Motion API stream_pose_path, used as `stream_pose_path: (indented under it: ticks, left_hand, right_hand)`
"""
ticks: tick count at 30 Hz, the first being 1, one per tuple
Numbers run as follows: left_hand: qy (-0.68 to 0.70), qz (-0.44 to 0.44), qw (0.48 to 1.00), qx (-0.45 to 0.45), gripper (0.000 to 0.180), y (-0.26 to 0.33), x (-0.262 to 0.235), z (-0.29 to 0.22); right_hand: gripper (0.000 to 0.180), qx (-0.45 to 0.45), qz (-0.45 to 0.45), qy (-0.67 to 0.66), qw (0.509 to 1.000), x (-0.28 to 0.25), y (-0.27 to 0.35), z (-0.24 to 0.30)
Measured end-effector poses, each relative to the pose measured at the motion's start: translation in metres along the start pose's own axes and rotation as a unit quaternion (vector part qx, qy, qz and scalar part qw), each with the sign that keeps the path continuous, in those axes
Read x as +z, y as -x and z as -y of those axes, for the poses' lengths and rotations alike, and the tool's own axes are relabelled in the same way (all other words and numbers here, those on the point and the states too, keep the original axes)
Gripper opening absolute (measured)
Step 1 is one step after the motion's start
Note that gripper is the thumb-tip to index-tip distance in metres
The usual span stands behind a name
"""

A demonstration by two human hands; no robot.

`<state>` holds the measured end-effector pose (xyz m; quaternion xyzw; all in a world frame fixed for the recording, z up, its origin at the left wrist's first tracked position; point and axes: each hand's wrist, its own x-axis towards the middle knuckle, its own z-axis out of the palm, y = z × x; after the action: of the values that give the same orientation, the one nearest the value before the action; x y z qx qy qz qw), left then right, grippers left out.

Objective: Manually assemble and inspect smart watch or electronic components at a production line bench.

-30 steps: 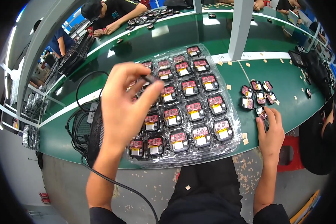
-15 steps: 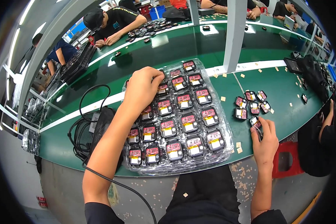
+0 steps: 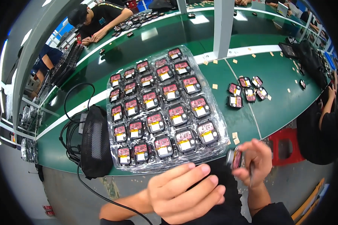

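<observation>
My right hand (image 3: pixel 257 163) pinches a small black device case with a red circuit board (image 3: pixel 235 159), held just off the table's front edge. A thin metal tool (image 3: pixel 251 174), perhaps tweezers, shows under its fingers. My left hand (image 3: pixel 187 193) is in front of the tray, fingers outstretched and slightly apart, nothing visible in it, reaching toward the right hand. Behind it lies a clear plastic tray (image 3: pixel 169 165), filled with rows of similar open cases (image 3: pixel 155 122) showing red boards and pale rectangles. To the right, several loose cases (image 3: pixel 249 94) sit in a cluster on the green table.
A black mesh pouch (image 3: pixel 97 142) and coiled cable (image 3: pixel 67 129) lie left of the tray. A grey post (image 3: pixel 222 33) rises behind it. Beyond runs a green belt (image 3: pixel 150 43), with a co-worker (image 3: pixel 101 22) across it. Red stool (image 3: pixel 285 146) at right; small tan squares (image 3: pixel 215 86) are scattered about.
My left hand has come back from the tray's far side to its front. The right hand has lifted a case from beside the cluster and brought it nearer me. The view has shifted slightly.
</observation>
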<state>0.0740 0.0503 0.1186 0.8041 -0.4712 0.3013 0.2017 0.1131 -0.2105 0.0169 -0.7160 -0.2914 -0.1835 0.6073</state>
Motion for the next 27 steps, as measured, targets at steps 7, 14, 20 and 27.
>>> stream_pose_path:
  ticks: [7,14,20,27]
  left_hand:
    - [0.339,-0.210,0.819,-0.412,0.062,0.032,0.059,-0.066]
    - [0.489,-0.364,0.620,-0.494,0.066,0.049,0.074,-0.090]
    - [0.511,-0.398,0.493,-0.580,0.074,0.045,0.066,-0.094]
    - [0.504,-0.360,0.552,-0.558,0.070,0.055,0.069,-0.089]
  right_hand:
    - [0.077,0.043,0.143,-0.157,0.976,0.020,0.005,0.029]
    - [0.083,0.100,0.212,-0.127,0.964,0.025,0.012,0.031]
    - [0.037,0.044,0.215,0.061,0.974,0.025,0.001,0.040]
    - [0.036,-0.116,0.199,0.203,0.952,0.032,-0.003,0.038]
